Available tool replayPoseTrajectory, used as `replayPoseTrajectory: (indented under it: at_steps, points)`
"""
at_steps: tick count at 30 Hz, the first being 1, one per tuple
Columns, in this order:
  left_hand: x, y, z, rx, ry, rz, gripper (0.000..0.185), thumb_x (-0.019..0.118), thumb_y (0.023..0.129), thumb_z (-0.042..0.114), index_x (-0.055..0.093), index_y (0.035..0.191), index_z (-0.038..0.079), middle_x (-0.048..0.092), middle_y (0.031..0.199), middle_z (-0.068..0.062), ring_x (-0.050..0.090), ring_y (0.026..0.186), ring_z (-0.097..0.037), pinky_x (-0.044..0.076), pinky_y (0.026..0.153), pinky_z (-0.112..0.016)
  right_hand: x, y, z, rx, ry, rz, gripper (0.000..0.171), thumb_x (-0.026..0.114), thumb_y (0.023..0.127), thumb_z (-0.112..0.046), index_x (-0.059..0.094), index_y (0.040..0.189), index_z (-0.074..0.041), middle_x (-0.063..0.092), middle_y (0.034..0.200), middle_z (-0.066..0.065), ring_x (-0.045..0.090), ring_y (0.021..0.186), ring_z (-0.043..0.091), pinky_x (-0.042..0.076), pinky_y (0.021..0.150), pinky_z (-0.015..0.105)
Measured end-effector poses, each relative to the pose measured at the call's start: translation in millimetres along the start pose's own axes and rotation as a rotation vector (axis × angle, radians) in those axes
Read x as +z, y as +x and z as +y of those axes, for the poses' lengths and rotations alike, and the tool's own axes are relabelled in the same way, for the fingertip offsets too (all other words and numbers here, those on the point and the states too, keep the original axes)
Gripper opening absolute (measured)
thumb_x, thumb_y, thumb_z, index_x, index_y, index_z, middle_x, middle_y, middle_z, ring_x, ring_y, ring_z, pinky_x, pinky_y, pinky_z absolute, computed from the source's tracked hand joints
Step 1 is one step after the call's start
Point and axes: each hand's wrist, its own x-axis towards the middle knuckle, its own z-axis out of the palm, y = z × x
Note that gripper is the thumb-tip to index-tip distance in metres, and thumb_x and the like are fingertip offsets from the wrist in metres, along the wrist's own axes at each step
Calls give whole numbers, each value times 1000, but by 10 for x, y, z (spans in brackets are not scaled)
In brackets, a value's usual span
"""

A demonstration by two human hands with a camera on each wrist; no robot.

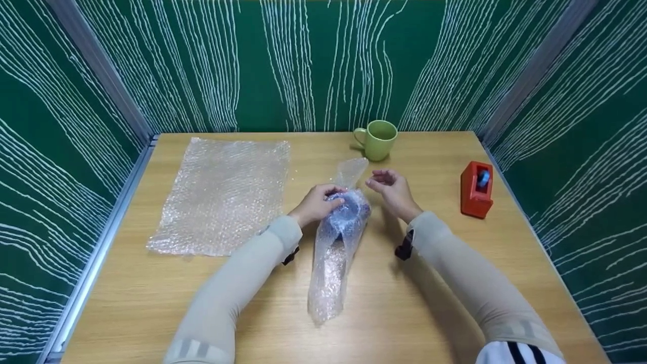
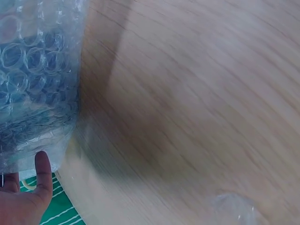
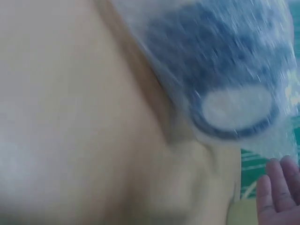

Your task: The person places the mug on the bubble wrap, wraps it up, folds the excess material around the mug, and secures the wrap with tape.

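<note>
A light wooden table point(image 1: 455, 313) with visible grain fills the booth. Behind the table and on both sides of it rise dark green walls point(image 1: 323, 60) streaked with thin white wavy lines. Grey metal posts point(image 1: 101, 71) stand at the table's two far corners.

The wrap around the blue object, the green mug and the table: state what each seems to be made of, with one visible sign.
Wrap: clear plastic bubble film; rows of air pockets show. Green mug: probably glazed ceramic; smooth, thick-walled, evenly coloured. Table: wood or wood-look laminate, matte; pale grain lines run across it.
</note>
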Motion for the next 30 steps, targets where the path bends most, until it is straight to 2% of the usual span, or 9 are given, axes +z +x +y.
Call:
replayPoseTrajectory:
  at_steps: [2, 5, 9, 13, 17, 21, 24, 27, 30]
  points:
    - [-2, 11, -14, 0, 3, 1, 28, 67, 106, 7, 72, 133, 0, 72, 139, -18, 66, 134, -33, 49, 121, -42, -19, 91, -32, -2, -28, -11, 48, 76, 100, -8, 58, 142, 7, 71, 127, 16, 64, 105, 8, 54, 95, 17]
    - [1, 20, -21, 0, 11, 4, 28, 67, 106, 7, 72, 132, -1, 72, 139, -18, 65, 135, -33, 48, 122, -42, -32, 223, -69, -4, -75, -40, 51, 72, 102, -5, 54, 147, 8, 64, 141, 28, 64, 116, 18, 53, 98, 19]
    - [9, 14, -9, 4, 23, 10, 27, 67, 106, 6, 72, 132, -1, 72, 139, -19, 65, 135, -34, 47, 123, -43, -14, 377, -81, 7, -94, -86, 54, 63, 101, 5, 47, 153, 9, 57, 148, 32, 60, 135, 38, 55, 105, 25]
    - [6, 7, -1, 10, 29, 7, 26, 67, 106, 6, 72, 131, 0, 71, 140, -18, 64, 136, -34, 47, 123, -42, 24, 482, -115, 24, -139, -130, 58, 59, 100, 11, 45, 156, 9, 54, 151, 32, 57, 142, 45, 54, 115, 38]
    - [7, 4, 4, 17, 29, 1, 27, 66, 106, 7, 72, 131, -1, 71, 140, -19, 64, 136, -34, 47, 124, -42, 27, 537, -157, 41, -225, -161, 48, 61, 103, 8, 52, 150, 7, 58, 149, 27, 58, 141, 41, 50, 121, 47]
    - [15, -6, 6, 18, 24, 3, 28, 66, 106, 7, 71, 132, -1, 71, 139, -19, 65, 135, -34, 48, 123, -42, 0, 536, -179, 9, -297, -160, 21, 64, 106, -2, 65, 127, 3, 67, 132, 19, 63, 126, 30, 53, 111, 38]
    - [16, -15, 3, 15, 18, 10, 28, 66, 106, 7, 71, 132, -2, 72, 138, -20, 65, 134, -34, 49, 121, -42, -24, 504, -189, -36, -287, -175, 4, 64, 107, -3, 64, 110, -3, 68, 119, 11, 63, 114, 21, 53, 99, 28]
    - [17, -20, -8, 10, 12, 20, 28, 66, 106, 8, 71, 132, -2, 72, 136, -20, 66, 132, -34, 50, 120, -42, -46, 450, -198, -69, -238, -218, 9, 62, 107, -1, 59, 104, -8, 66, 115, 7, 62, 107, 16, 52, 93, 24]
    - [16, -23, -17, 11, 9, 38, 26, 66, 106, 7, 71, 129, -3, 73, 132, -20, 67, 129, -34, 51, 119, -43, -56, 391, -221, -85, -177, -268, 9, 60, 107, 0, 55, 103, -7, 66, 115, 7, 64, 107, 13, 56, 97, 25]
